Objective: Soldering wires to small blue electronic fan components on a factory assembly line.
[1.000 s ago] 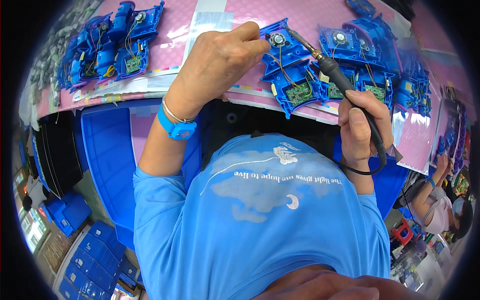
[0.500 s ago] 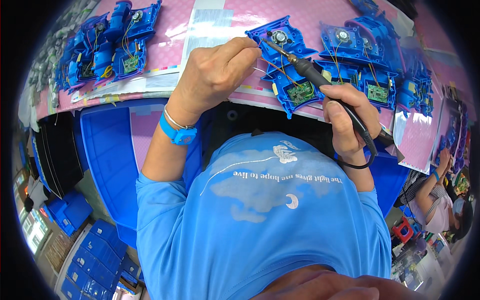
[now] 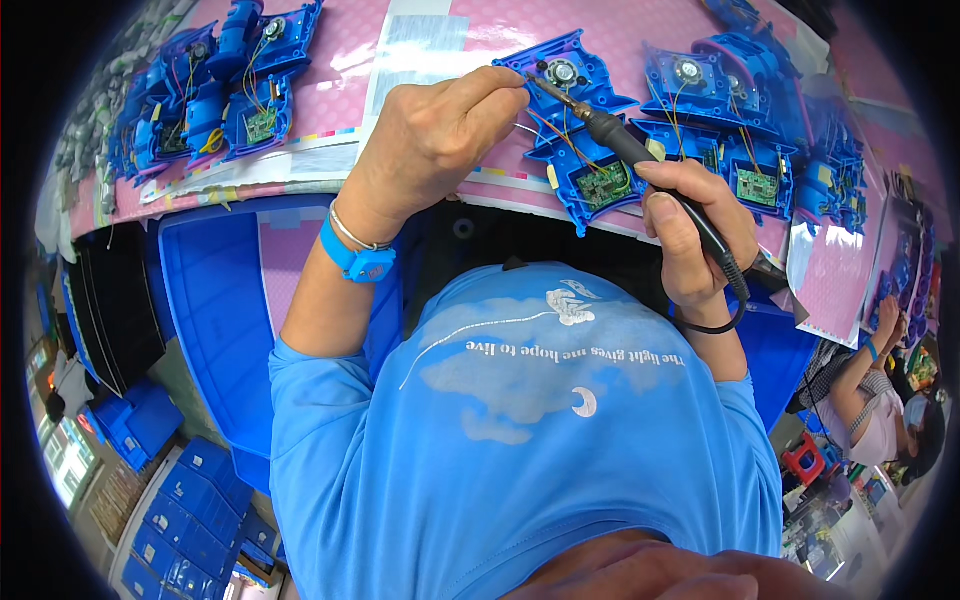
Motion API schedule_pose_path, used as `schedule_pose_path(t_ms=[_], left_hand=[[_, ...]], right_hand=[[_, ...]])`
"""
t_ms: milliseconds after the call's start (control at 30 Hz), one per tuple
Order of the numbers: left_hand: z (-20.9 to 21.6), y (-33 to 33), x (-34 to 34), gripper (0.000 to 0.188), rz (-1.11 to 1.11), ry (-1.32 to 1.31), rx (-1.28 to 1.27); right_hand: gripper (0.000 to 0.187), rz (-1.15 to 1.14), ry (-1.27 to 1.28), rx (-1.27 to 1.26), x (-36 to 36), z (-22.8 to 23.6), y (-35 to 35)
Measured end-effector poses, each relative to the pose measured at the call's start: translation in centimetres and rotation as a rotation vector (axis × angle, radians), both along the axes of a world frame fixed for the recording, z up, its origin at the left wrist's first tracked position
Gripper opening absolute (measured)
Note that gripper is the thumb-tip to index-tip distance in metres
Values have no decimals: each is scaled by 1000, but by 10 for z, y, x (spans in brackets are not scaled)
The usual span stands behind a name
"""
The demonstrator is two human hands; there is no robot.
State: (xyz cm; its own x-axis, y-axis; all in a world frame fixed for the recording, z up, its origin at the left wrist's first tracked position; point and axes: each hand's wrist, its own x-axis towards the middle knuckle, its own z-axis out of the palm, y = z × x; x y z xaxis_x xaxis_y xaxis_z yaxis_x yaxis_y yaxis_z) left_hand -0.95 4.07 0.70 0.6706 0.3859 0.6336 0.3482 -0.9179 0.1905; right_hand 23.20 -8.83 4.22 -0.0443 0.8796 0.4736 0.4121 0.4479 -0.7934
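My right hand (image 3: 695, 225) grips a soldering iron (image 3: 635, 150) with a black handle, its metal tip slanting up and left. That tip is close to the upper left corner of an opened blue plastic housing (image 3: 598, 78), beside a round speaker (image 3: 562, 73). Just left of the tip, the fingers of my left hand (image 3: 440, 135) are pinched together; what they hold is hidden. Thin orange and white wires (image 3: 545, 128) pass below those fingertips. In the lower half of the housing lies a green circuit board (image 3: 603, 186).
More opened blue housings with boards and wires stand at the left (image 3: 262, 125) and right (image 3: 757, 185) of the pink table (image 3: 340, 60). A blue bin (image 3: 215, 330) is below the table edge at left. At far right another person's arm (image 3: 855, 395) reaches toward parts.
My left hand has shifted slightly up and right, nearer the iron's tip. The soldering iron and my right hand have moved only a little.
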Motion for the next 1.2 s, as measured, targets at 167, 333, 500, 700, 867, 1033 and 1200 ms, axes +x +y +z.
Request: schedule_pose_path(t_ms=[167, 333, 500, 700, 867, 1033, 1200], left_hand=[[-2, 1, 1, 16, -3, -12, 40], [-2, 2, 0, 15, 5, -11, 45], [-1, 3, 0, 14, -8, -24, 28], [1, 2, 1, 15, -5, -16, 10], [5, 2, 1, 18, -1, 4, 14], [10, -7, 0, 28, 36, -91, -40], [14, -22, 3, 29, 65, -182, -120]], right_hand=[[27, -1, 5, 14, 3, 1, -4], [27, -5, 12, 26, 5, 0, -6], [28, -12, 26, 16, 5, 0, -8], [27, -19, 38, 16, 6, -1, -9], [27, -27, 25, 14, 8, -1, -11], [21, -79, 128, -20, 10, 1, -15], [21, -83, 137, 12, 12, 0, -14]])
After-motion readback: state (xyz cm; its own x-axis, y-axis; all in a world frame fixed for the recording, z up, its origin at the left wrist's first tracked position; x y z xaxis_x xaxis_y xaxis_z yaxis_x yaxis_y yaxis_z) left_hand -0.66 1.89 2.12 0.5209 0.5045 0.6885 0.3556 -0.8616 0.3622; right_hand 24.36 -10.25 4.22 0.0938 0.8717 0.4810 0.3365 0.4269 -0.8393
